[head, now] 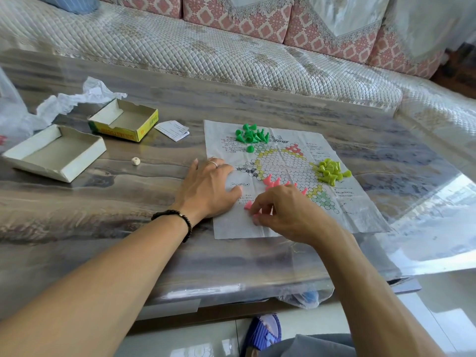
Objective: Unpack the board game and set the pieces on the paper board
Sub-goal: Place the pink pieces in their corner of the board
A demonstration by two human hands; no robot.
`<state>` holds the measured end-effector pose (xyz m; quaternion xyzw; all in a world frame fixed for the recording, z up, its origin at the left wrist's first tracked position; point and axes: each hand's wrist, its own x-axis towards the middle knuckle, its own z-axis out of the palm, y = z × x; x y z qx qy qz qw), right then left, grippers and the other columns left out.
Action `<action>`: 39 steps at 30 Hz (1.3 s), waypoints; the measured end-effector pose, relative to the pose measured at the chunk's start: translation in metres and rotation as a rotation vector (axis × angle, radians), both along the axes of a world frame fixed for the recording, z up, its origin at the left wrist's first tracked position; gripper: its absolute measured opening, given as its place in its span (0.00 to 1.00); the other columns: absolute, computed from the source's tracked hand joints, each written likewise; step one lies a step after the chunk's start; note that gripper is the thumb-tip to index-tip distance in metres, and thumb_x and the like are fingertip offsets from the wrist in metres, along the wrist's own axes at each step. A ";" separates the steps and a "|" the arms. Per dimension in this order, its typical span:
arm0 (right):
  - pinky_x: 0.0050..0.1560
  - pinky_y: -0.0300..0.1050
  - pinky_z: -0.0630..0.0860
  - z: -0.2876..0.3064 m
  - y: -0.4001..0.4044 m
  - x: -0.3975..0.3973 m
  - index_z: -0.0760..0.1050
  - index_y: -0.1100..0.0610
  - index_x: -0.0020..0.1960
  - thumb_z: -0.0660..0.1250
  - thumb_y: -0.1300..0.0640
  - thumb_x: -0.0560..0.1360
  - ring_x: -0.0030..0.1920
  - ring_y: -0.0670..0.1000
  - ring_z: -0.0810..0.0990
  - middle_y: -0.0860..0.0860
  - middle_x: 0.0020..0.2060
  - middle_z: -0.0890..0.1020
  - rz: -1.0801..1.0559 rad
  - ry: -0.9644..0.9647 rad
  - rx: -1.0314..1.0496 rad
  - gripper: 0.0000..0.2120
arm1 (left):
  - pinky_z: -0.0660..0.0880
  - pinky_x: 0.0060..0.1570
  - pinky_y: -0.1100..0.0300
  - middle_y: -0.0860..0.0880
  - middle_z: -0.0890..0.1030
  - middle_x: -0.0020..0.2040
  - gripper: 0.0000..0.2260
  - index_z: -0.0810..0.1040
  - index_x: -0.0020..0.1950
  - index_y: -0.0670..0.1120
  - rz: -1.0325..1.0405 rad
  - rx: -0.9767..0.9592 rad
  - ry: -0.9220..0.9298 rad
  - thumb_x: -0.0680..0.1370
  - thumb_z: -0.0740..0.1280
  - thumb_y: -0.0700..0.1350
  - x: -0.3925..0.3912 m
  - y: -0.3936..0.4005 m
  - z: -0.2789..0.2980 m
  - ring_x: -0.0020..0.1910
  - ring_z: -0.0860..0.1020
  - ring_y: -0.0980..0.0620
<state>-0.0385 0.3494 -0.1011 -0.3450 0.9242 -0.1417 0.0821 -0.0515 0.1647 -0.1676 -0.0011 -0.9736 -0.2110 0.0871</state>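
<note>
Table (128, 202) is carrying everything here, its glossy marbled top lying under a clear cover, with a quilted sofa (206, 52) running along its far edge. Paper board (296, 222) is lying flat toward the near right corner, thin and creased along its folds; it is looking feather-light and likely to skid or wrinkle on that slick top, so it is probably wanting a flat palm to pin it rather than any pinch. Left hand (208, 186) is doing just that, resting spread and flat with fingers straight over the board's left edge, gripping nothing. Right hand (286, 210) is hovering low over the board's near-left part with fingers curled, and fingertips (253, 208) are pinching at a pink piece (247, 204); more pink pieces (270, 181) are standing just beyond the knuckles.

Toward the far left corner two open box halves are sitting: a white tray (54, 153) nearer, and a yellow-sided tray (123, 119) behind it, both looking empty, with crumpled plastic wrap (77, 99) beside them. A folded leaflet (172, 130) is lying between the yellow-sided tray and the board.

Green pieces (251, 135) are heaped at the board's far edge, yellow-green pieces (331, 171) near its right edge. They are looking like small hard plastic cones, light and prone to toppling or rolling; taking each by its narrow top between thumb and forefinger seems best, setting the wide base down. A small die (135, 161) is sitting alone on the table left of the board.
</note>
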 end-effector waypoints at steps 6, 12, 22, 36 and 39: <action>0.32 0.29 0.69 0.006 0.014 -0.001 0.81 0.53 0.47 0.68 0.56 0.75 0.30 0.38 0.74 0.41 0.31 0.76 -0.080 0.034 -0.098 0.03 | 0.50 0.74 0.46 0.46 0.68 0.73 0.31 0.72 0.69 0.48 0.002 0.004 -0.004 0.69 0.55 0.61 0.001 0.001 0.001 0.72 0.64 0.49; 0.34 0.40 0.72 0.008 0.030 -0.008 0.75 0.50 0.46 0.67 0.58 0.75 0.31 0.43 0.76 0.45 0.31 0.79 -0.176 0.035 -0.306 0.03 | 0.48 0.75 0.47 0.46 0.67 0.74 0.32 0.71 0.69 0.48 0.002 0.021 -0.024 0.69 0.55 0.61 0.002 0.001 0.003 0.73 0.62 0.50; 0.38 0.49 0.79 0.008 0.047 -0.013 0.75 0.53 0.44 0.68 0.61 0.76 0.33 0.47 0.84 0.49 0.35 0.85 -0.291 -0.107 -0.416 0.04 | 0.49 0.75 0.47 0.46 0.67 0.73 0.32 0.71 0.70 0.48 -0.004 0.015 -0.021 0.69 0.54 0.61 0.004 0.001 0.005 0.72 0.63 0.49; 0.35 0.40 0.77 -0.001 0.050 -0.015 0.82 0.51 0.39 0.72 0.59 0.71 0.31 0.43 0.78 0.45 0.30 0.80 -0.298 0.033 -0.125 0.04 | 0.48 0.75 0.48 0.47 0.67 0.73 0.32 0.70 0.70 0.48 -0.006 0.013 -0.029 0.69 0.54 0.61 0.007 0.002 0.008 0.72 0.63 0.49; 0.31 0.31 0.69 -0.003 0.047 -0.016 0.82 0.52 0.40 0.71 0.61 0.71 0.31 0.40 0.74 0.44 0.30 0.79 -0.289 0.041 -0.095 0.05 | 0.49 0.75 0.47 0.47 0.67 0.73 0.32 0.70 0.70 0.48 -0.004 0.018 -0.032 0.69 0.54 0.61 0.007 0.002 0.008 0.72 0.64 0.49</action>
